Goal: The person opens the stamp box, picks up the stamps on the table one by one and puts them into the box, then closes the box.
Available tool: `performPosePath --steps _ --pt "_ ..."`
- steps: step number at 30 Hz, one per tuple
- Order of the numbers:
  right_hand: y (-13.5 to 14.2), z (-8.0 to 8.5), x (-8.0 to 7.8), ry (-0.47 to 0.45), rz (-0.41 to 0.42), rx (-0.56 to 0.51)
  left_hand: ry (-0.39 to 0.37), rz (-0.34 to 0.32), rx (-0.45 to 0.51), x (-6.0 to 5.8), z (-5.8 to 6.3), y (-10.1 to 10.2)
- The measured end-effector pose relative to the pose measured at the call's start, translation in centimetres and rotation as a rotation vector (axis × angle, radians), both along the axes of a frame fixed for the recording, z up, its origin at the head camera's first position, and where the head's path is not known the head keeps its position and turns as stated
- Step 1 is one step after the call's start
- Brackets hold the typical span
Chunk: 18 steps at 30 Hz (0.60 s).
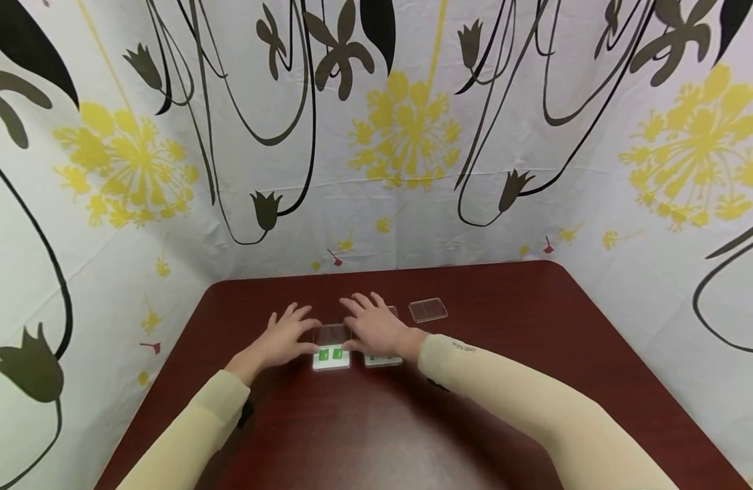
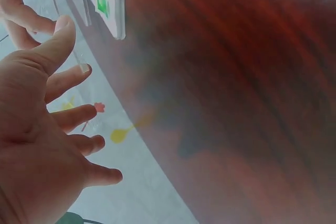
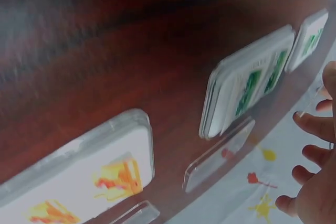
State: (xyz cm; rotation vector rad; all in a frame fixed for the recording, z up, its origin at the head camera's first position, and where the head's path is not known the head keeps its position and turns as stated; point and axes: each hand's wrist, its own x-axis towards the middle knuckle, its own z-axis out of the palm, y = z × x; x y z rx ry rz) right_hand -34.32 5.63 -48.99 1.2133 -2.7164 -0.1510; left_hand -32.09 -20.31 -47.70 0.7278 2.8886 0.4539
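Note:
A clear plastic lid (image 1: 331, 334) is held tilted up at the far side of a white case with green pictures (image 1: 331, 359). My left hand (image 1: 283, 338) pinches the lid's left edge between thumb and index finger, the other fingers spread. At its right edge, my right hand (image 1: 376, 325) grips in the same way with thumb and index finger. A second white case with green pictures (image 3: 247, 90) lies to the right, partly covered by the right hand in the head view. One more white case, with orange pictures (image 3: 118, 177), shows in the right wrist view.
Behind the cases, a loose clear lid (image 1: 428, 309) lies on the dark red table (image 1: 364, 435). Another clear lid (image 3: 220, 153) rests beyond the second green-pictured case. A flower-patterned cloth (image 1: 382, 156) hangs around the table's far edge and sides.

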Motion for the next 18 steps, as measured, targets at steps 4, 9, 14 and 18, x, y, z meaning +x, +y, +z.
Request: performPosePath --steps 4,9,14,18 --pt "-0.1 -0.5 0.7 -0.011 0.014 0.018 -0.014 -0.011 0.000 0.7 -0.5 -0.1" --pt "-0.4 -0.7 1.6 -0.032 0.019 0.044 -0.030 -0.028 0.016 1.6 -1.1 -0.2" --pt "-0.5 -1.0 2.0 -0.026 0.029 0.051 -0.045 -0.016 0.009 2.2 -1.4 0.0" --pt "-0.6 -1.2 2.1 -0.025 0.032 0.052 -0.044 -0.006 0.005 2.4 -1.7 0.0"
